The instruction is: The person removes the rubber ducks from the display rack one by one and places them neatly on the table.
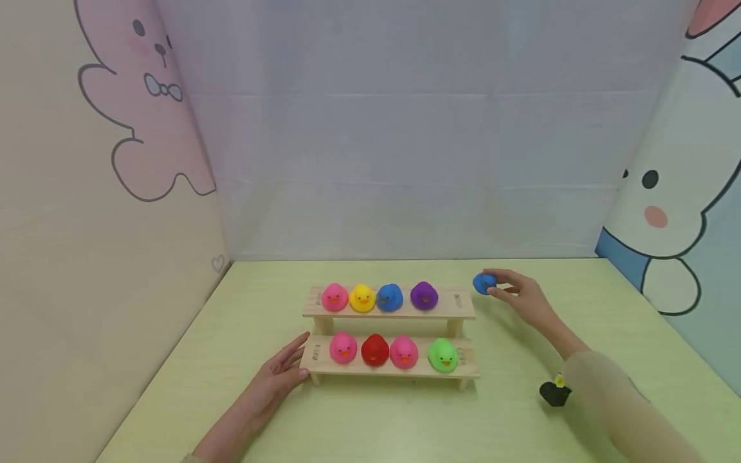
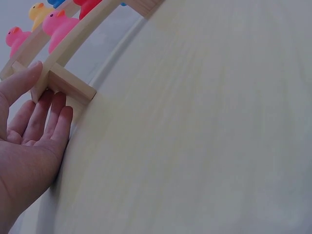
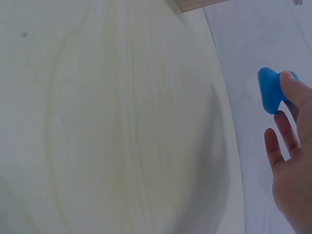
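Observation:
A two-tier wooden stand (image 1: pixel 389 366) bears two rows of rubber ducks. On its upper tier sit a pink duck (image 1: pixel 335 297), a yellow one (image 1: pixel 363 298), a blue one (image 1: pixel 390 298) and a purple one (image 1: pixel 424 296). Along the lower tier are pink, red (image 1: pixel 375 350), pink and green (image 1: pixel 443 355) ducks. My left hand (image 1: pixel 276 376) holds the left end of the lower tier, thumb at the board and fingers beneath it in the left wrist view. Off the upper tier's right end, my right hand (image 1: pixel 523 299) pinches another blue rubber duck (image 3: pixel 271 90) between thumb and fingers, raised above the table.
A small black object with a yellow part (image 1: pixel 554 393) lies on the pale table (image 1: pixel 405 424), near my right sleeve (image 1: pixel 613 392). Gaps show left of the purple and green ducks. White sheeting (image 1: pixel 405 161) rises behind the table, with printed cartoon panels at both sides.

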A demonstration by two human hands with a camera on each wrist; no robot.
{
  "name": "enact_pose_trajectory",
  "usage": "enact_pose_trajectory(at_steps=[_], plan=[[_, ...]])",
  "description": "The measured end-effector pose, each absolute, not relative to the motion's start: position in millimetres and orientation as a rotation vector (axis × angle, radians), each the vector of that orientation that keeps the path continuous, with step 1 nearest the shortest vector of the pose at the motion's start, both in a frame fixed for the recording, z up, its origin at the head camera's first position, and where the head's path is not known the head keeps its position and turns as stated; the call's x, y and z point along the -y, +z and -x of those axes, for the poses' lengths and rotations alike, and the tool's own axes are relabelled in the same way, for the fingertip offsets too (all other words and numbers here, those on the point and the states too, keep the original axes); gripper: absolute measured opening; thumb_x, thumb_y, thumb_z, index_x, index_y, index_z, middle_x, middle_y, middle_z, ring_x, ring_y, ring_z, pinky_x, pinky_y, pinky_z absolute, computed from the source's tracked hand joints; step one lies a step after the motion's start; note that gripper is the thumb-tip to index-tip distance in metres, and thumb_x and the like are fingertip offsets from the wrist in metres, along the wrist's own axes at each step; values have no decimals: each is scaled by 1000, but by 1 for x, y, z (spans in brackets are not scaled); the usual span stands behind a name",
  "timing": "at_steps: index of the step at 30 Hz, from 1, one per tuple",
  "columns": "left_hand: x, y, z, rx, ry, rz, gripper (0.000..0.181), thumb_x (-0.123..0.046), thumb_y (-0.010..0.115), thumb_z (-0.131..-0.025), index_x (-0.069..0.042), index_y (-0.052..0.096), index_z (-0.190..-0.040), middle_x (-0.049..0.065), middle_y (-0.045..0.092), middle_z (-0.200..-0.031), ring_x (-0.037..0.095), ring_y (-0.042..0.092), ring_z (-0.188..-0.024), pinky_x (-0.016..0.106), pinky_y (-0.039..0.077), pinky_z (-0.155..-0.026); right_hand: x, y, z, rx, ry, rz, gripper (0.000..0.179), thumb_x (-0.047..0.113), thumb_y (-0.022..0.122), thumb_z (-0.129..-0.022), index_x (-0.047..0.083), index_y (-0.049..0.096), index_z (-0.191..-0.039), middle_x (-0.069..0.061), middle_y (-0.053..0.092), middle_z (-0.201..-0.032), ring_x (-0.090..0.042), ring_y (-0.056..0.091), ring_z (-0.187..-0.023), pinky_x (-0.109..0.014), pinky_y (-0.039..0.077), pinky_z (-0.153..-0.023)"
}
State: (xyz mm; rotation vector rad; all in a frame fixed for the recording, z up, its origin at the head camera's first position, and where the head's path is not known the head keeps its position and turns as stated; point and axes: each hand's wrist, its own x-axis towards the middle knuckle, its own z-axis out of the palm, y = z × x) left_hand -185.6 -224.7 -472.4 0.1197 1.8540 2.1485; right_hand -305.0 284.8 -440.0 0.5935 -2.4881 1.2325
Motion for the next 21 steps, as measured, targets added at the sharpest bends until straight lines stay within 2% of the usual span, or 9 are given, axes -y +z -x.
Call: enact_pose_trajectory(at_steps=[9, 21], plan=[[225, -472, 186, -1847, 2148, -110, 69, -2, 62, -90, -17, 33, -150, 18, 31, -146, 26, 42, -127, 30, 36, -100, -291, -457, 307, 2608, 1223, -575, 37, 18, 68, -90, 4, 62, -124, -14, 63, -117, -31, 60, -100, -35, 53, -78], [226, -474, 187, -1831, 2163, -119, 69, 0, 61, -90, -16, 32, -150, 19, 33, -145, 26, 45, -125, 30, 37, -99, -296, -464, 305, 2671, 1288, -602, 40, 18, 67, -90, 4, 60, -127, -15, 61, -120, -34, 57, -106, -49, 48, -86]])
